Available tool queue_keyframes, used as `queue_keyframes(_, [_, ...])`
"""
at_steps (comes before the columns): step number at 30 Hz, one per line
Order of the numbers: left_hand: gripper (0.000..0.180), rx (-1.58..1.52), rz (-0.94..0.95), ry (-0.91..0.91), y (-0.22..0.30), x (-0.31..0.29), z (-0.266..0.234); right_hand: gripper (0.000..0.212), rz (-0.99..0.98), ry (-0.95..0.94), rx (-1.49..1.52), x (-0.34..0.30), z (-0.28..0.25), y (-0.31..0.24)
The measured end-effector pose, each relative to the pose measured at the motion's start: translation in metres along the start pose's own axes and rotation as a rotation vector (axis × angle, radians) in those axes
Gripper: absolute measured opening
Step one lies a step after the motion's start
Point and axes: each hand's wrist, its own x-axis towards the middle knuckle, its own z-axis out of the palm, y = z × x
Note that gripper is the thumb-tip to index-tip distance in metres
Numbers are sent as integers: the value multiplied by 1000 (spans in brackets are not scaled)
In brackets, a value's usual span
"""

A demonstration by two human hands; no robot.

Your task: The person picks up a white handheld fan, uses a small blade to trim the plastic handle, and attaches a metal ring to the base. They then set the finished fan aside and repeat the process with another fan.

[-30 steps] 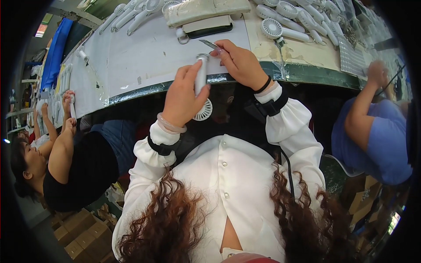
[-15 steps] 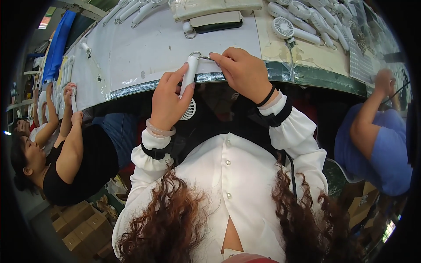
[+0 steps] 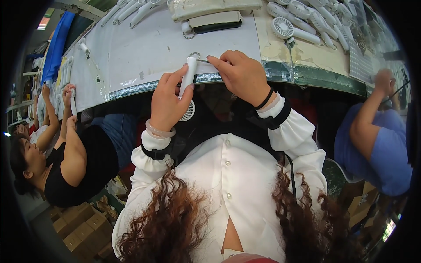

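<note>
White handheld fan (image 3: 187,87), head down, sits gripped in the left hand (image 3: 168,103) at the counter (image 3: 153,44) edge. Right hand (image 3: 242,75), at 3 o'clock, pinches the metal ring (image 3: 193,55) at its handle end.

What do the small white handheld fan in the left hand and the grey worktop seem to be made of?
Small white handheld fan: apparently matte moulded plastic, uniformly white and smooth, with a metal-looking ring at its end. Grey worktop: probably a dull laminate sheet; its scuffed front edge looks taped.
</note>
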Motion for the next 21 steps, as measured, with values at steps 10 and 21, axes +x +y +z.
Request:
queue_keyframes(10, [45,8,9,-1,-1,-1,0,40,-37,-41,-12,-3,2,0])
queue_keyframes(21, [45,-17,16,7,-3,0,0,39,-1,9,-26,-5,5,1])
